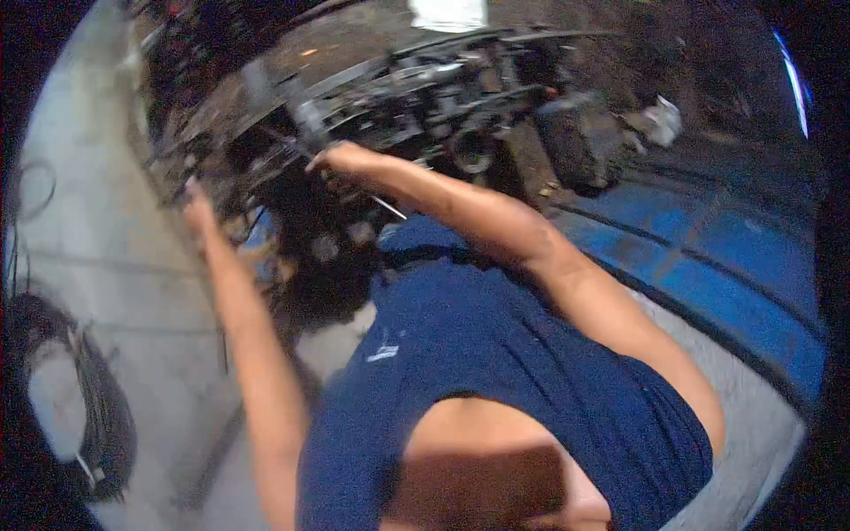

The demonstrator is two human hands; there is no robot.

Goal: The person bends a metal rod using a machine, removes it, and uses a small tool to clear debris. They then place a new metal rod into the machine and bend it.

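My right hand (343,162) is closed at the near edge of a cluttered workbench (345,78), its fingers curled downward; I cannot tell what is in it. A thin pale rod (388,207) slants just below that wrist. Right beyond the hand lies a grey metal piece (310,119), blurred. Farther left, my left hand (199,211) reaches to the bench's left end, beside the pale wall, its fingers smeared by motion. Dark, greasy metal parts (443,97) crowd the bench top between and beyond both hands.
A coil of dark cable (111,416) is at the lower left. On the right, a dark block-shaped object (580,142) stands near a blue panel with dark bands (735,257). Crumpled whitish material (662,121) lies behind it, and a bright white sheet (449,14) is at the top.
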